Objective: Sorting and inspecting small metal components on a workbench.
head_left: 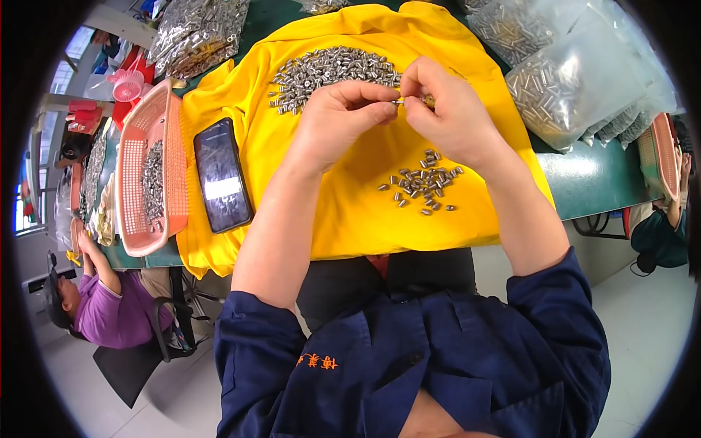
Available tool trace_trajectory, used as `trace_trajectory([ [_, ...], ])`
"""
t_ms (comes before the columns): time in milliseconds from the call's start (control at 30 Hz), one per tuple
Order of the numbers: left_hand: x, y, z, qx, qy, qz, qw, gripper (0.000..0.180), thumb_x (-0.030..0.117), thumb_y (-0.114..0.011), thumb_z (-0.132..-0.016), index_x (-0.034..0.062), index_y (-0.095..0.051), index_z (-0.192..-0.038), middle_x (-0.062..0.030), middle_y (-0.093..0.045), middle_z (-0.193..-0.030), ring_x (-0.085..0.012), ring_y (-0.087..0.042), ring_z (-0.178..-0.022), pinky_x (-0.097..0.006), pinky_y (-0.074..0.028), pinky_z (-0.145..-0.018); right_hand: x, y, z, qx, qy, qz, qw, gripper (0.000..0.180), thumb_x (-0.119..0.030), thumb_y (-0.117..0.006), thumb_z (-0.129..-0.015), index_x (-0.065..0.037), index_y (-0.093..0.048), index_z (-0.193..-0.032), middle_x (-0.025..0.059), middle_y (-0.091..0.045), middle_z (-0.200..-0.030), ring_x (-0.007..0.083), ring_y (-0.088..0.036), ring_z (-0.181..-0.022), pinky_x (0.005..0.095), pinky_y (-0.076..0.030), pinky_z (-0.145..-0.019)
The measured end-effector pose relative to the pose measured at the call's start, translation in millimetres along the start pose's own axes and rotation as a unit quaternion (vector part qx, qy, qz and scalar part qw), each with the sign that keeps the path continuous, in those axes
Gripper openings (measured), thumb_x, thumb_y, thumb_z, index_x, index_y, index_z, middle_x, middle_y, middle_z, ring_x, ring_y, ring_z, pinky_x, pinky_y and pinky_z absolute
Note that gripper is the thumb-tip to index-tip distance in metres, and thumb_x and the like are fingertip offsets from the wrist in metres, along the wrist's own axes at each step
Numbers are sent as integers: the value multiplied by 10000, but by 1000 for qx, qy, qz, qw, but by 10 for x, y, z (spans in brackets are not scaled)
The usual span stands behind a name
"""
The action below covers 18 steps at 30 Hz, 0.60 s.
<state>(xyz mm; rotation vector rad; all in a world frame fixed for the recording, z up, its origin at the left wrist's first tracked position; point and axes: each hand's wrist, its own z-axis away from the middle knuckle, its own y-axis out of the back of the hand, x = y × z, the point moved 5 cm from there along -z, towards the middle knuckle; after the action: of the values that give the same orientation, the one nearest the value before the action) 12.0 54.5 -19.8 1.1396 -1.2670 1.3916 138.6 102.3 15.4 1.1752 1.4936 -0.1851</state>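
Note:
My left hand (350, 109) and my right hand (444, 109) meet above a yellow cloth (292, 212), thumbs and forefingers pinched together. Between the fingertips a thin, small metal piece (398, 101) shows, mostly hidden by the fingers. Behind my hands lies a large heap of small metal cylinders (332, 67). A smaller scatter of the same cylinders (423, 182) rests on the cloth, nearer to me and below my right hand. Something small and brassy shows by the curled fingers of my right hand, too covered to name.
Left of the cloth's middle lies a black phone (222, 175). Beside it stands a pink plastic basket (133, 175) holding metal parts. Clear bags of metal parts (548, 91) fill the right back, another bag (198, 33) the left back. Co-workers sit at left (117, 310) and far right (661, 233).

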Motion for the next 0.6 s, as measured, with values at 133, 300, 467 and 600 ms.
trace_trajectory([
  [133, 7, 6, 17, 21, 4, -25, 999, 153, 52, -612, -739, -2, -608, -881, -46, -619, -788, -93, -577, -708, -207, -465, -667, 6, -31, 2, 15, 12, 3, 1000, 123, -108, -484, -713, -36, -447, -806, 116, -516, -629, 253, -510, -582, 324, -399, -539],
  [300, 97, -39, 18, 46, -54, -278, 958, 161, 83, -602, -731, 16, -607, -878, -35, -625, -763, -88, -583, -697, -215, -464, -646, 111, -94, 6, -8, -15, 64, 998, 117, -102, -481, -717, -44, -450, -814, 106, -525, -644, 247, -519, -596, 325, -404, -551],
  [467, 8, 122, -31, 78, -32, -202, 976, 148, 9, -544, -771, -12, -584, -912, -33, -607, -821, -89, -570, -732, -195, -453, -687, 75, 78, -24, 64, -23, 14, 998, 105, -84, -485, -721, -33, -462, -810, 92, -525, -664, 210, -511, -590, 301, -409, -563],
  [600, 4, 62, -22, 47, -49, -166, 984, 148, 37, -542, -780, -2, -591, -913, -49, -619, -829, -93, -579, -722, -200, -452, -667, 73, 40, -30, 43, 7, -8, 999, 104, -75, -485, -722, -29, -458, -811, 75, -500, -649, 168, -478, -569, 273, -396, -548],
])
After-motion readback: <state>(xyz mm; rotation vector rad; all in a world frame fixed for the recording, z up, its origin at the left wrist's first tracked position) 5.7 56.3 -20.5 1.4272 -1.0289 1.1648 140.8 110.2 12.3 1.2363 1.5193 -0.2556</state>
